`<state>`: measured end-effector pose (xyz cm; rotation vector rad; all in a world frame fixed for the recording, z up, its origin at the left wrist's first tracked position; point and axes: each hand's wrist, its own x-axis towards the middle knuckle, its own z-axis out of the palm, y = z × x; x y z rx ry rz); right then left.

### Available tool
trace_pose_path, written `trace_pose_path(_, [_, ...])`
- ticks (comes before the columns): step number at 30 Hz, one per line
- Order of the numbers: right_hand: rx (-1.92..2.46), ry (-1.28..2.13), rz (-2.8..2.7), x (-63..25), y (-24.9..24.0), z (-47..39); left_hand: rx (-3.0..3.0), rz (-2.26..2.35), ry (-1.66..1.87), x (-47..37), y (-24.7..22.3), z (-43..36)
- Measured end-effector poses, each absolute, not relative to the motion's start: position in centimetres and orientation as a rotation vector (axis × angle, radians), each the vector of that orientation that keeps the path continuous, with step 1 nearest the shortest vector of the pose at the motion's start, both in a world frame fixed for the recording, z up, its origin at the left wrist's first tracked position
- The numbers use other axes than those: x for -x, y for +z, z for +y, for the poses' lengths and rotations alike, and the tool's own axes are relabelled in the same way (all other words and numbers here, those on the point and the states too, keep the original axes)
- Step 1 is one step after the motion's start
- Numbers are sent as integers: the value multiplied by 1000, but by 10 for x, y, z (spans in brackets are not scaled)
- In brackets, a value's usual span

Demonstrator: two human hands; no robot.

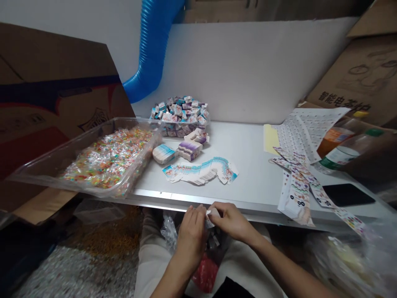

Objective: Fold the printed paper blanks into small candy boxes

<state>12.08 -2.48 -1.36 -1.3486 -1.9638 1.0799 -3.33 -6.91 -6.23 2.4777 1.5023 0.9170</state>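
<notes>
Over my lap, just in front of the table's edge, my left hand [192,234] and my right hand [231,221] meet around a small white carton [213,214]. Both hands have their fingers closed on it; part of it is hidden behind them. Beneath them a clear plastic bag [169,231] rests on my lap, with something red [206,271] showing low down between my arms. Beyond my hands a fanned row of flat blue-and-white cartons [201,170] lies on the table. Behind it are a purple-and-white stack [190,150] and a blue-and-white stack [163,153] of cartons.
A clear tray [142,176] of small colourful packets overhangs the table's left edge. Behind stands a container heaped with small folded boxes [178,111]. To the right are printed sheets [297,194], a phone [347,195] and bottles [341,151]. Cardboard boxes flank both sides.
</notes>
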Motion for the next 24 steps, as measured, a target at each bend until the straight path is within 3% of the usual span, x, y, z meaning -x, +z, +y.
trace_pose_path(11, [1302, 1115, -2016, -125, -8, -24, -2057, 1340, 1070, 32, -57, -81])
trace_pose_path(24, [1021, 1626, -1278, -110, -24, -49, -1907, 1422, 1281, 28, -62, -77])
